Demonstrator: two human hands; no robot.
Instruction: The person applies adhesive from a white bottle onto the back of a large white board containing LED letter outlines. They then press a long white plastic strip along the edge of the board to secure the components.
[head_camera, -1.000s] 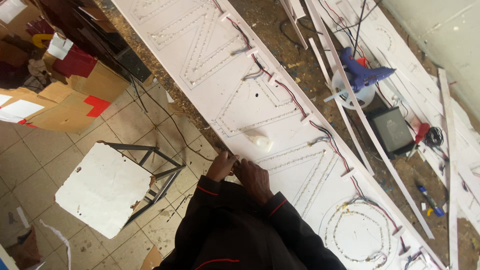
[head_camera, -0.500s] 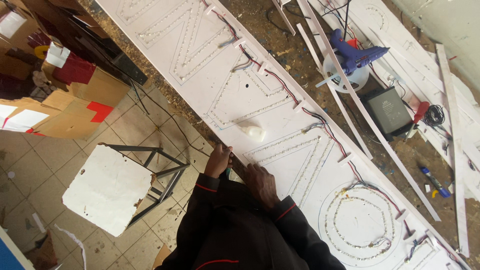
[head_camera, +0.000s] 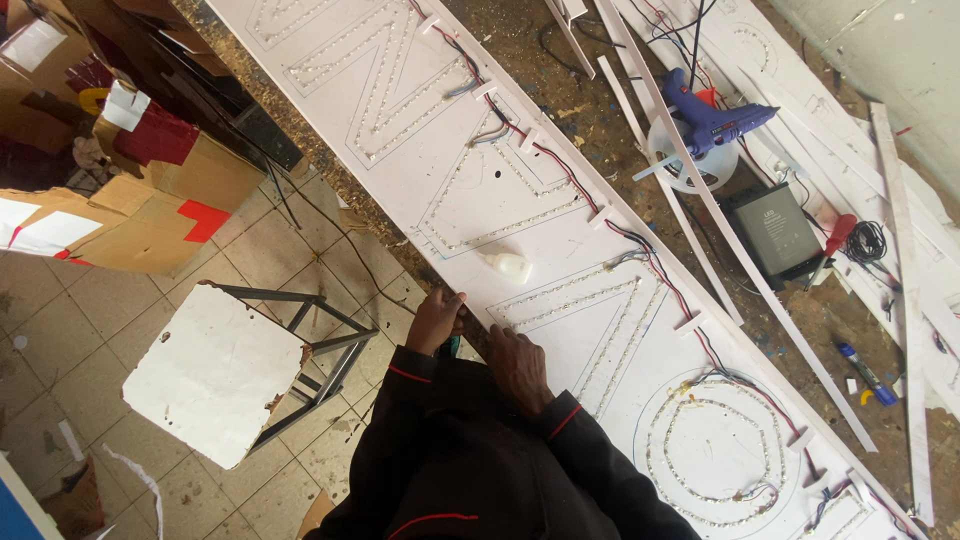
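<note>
board: a long white board (head_camera: 520, 190) lies slantwise across a rough workbench (head_camera: 520, 40), flat side up, so the letter shapes traced in small lights can be reached from the near edge.
left hand: the left hand (head_camera: 437, 318) sits at the near edge of the board, fingers curled over that edge as if pinching it; what, if anything, is between the fingers i cannot tell.
right hand: the right hand (head_camera: 518, 363) rests knuckles-up on the board just beside the left, fingers bent under; whether it holds something is hidden by its own back.
bottle: a small white bottle (head_camera: 508, 266) lies on its side on the board, near both hands and apart from them.
wires: red and black wires (head_camera: 560, 170) run along the far side of the letters, held down by small white tabs.
glue gun: a blue glue gun (head_camera: 710, 118) stands on a white tape roll, well apart from the hands.
black box: a flat black box (head_camera: 775, 230) sits beyond the board among loose white strips.
stool: a metal stool with a white top (head_camera: 215, 370) stands on the tiled floor beside the person.
hidden: the dark sleeves cover both wrists; the board's ends are cut off by the frame; the fingertips are not visible.
</note>
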